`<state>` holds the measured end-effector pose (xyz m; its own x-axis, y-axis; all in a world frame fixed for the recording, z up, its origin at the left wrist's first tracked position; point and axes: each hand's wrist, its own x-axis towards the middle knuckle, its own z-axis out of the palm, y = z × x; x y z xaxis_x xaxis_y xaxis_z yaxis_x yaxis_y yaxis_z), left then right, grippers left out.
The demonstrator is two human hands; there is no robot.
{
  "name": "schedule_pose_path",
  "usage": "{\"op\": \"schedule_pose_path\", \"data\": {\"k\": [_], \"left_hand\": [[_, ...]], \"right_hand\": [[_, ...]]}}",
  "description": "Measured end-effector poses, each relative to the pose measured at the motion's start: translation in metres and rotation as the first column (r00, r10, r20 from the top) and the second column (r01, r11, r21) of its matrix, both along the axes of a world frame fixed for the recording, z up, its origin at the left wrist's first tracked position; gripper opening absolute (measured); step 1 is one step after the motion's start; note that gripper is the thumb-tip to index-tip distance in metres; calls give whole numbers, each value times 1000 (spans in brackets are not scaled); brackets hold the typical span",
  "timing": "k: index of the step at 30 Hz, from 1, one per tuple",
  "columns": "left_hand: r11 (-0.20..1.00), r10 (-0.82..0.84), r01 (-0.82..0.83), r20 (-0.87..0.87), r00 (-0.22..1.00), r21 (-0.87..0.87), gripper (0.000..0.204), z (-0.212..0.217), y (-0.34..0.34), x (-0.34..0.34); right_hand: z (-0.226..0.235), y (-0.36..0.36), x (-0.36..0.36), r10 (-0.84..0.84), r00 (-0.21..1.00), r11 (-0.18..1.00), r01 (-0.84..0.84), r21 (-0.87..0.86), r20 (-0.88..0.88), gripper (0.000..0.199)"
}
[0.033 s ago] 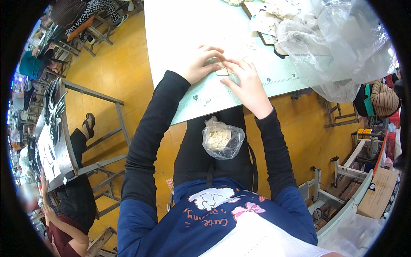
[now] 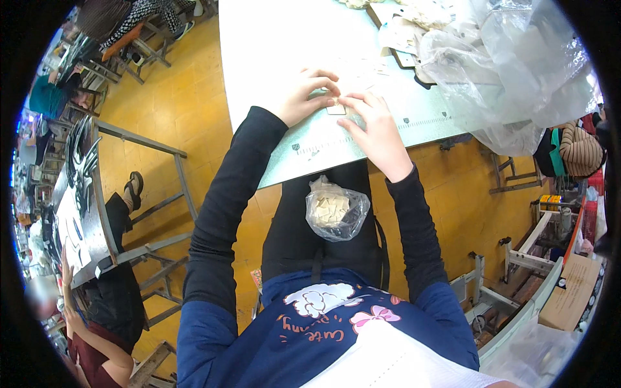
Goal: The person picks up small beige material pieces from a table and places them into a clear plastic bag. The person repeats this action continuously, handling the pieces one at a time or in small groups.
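Both my hands are together over the table (image 2: 304, 145), near its front edge. My left hand (image 2: 305, 98) has its fingers curled, with the thumb and index finger closed on the upper edge of a small cream piece (image 2: 336, 110) with a dark outline. From the other side my right hand (image 2: 375, 126) meets it, the index fingertip at the same edge and the thumb lower down beside it. Fingers partly hide where they pinch. In my lap, a clear plastic bag (image 2: 356, 216) holds many small cream pieces (image 2: 331, 210).
At the far right of the table lie a large clear plastic bag (image 2: 504, 71) and a pile of cream pieces (image 2: 401, 39). Ruler marks (image 2: 375, 132) run along the front edge. A metal-framed table (image 2: 103, 194) stands left, with a co-worker's arm (image 2: 90, 336) there. A cardboard box (image 2: 569, 291) sits right.
My right fingers have shifted slightly, the thumb moving off to the right. More of the small cream piece shows between my hands. My left hand stays almost in place.
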<state>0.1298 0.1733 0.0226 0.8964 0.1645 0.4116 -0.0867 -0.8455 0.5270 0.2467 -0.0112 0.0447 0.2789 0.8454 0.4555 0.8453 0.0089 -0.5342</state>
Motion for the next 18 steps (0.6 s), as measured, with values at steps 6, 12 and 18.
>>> {"op": "schedule_pose_path", "data": {"k": [6,12,18], "left_hand": [[962,-78,69,-23,997,-264,20,0,4,8],[951,27,-54,-90,996,-305,27,7,-2,4],[934,39,-54,-50,998,-352,24,4,1,6]], "right_hand": [[7,-8,5,-76,952,987,29,-160,-295,33],[7,-47,-7,73,996,994,-68,-90,53,38],[7,-78,0,202,969,979,-196,-56,141,26]]}}
